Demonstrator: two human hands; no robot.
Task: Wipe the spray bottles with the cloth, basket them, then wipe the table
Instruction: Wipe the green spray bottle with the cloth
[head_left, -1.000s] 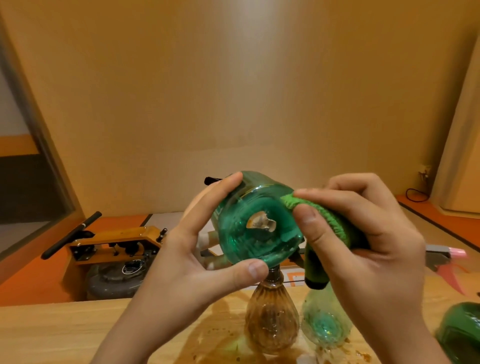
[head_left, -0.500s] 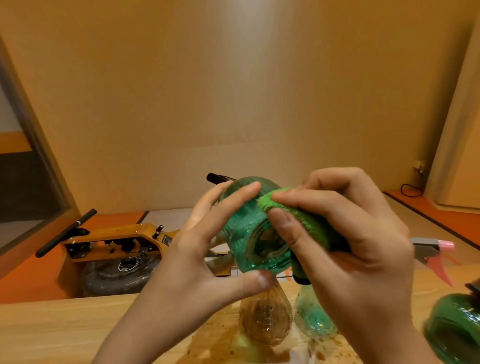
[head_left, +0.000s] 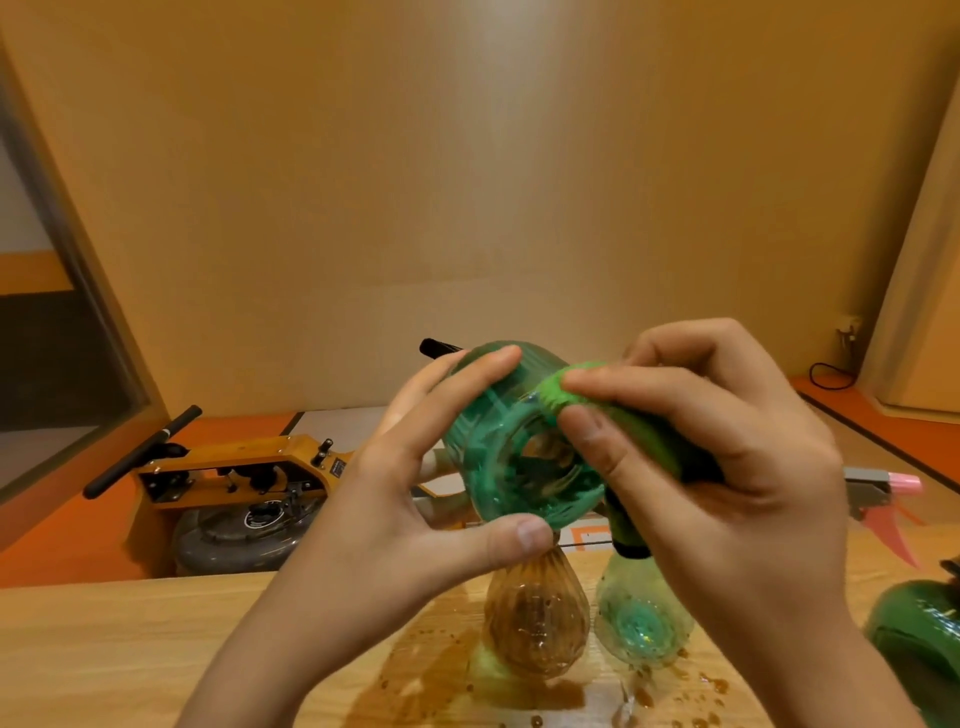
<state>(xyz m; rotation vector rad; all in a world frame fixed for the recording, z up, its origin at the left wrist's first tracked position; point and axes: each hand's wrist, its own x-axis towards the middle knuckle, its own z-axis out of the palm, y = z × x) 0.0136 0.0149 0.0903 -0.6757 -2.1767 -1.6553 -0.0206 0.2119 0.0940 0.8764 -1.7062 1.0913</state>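
Note:
I hold a clear green spray bottle (head_left: 498, 447) on its side in the air, its round base turned toward me. My left hand (head_left: 410, 499) grips its body between fingers above and thumb below. My right hand (head_left: 717, 467) pinches a green cloth (head_left: 618, 410) and presses it on the rim of the bottle's base. The bottle's black nozzle (head_left: 436, 347) sticks out at the far left. Below my hands, an amber bottle (head_left: 535, 634) and a pale green bottle (head_left: 641, 626) stand on the wooden table (head_left: 119, 654).
Brown liquid is spilled on the table around the two standing bottles (head_left: 441, 675). A dark green bottle (head_left: 919, 634) sits at the right edge, and a grey and pink spray head (head_left: 883, 488) shows behind my right hand. An orange machine (head_left: 234, 478) stands on the floor beyond the table.
The bottle has turned, so its base now faces more to the right. My right hand has slid the cloth along the base rim. Both hands sit slightly higher over the table.

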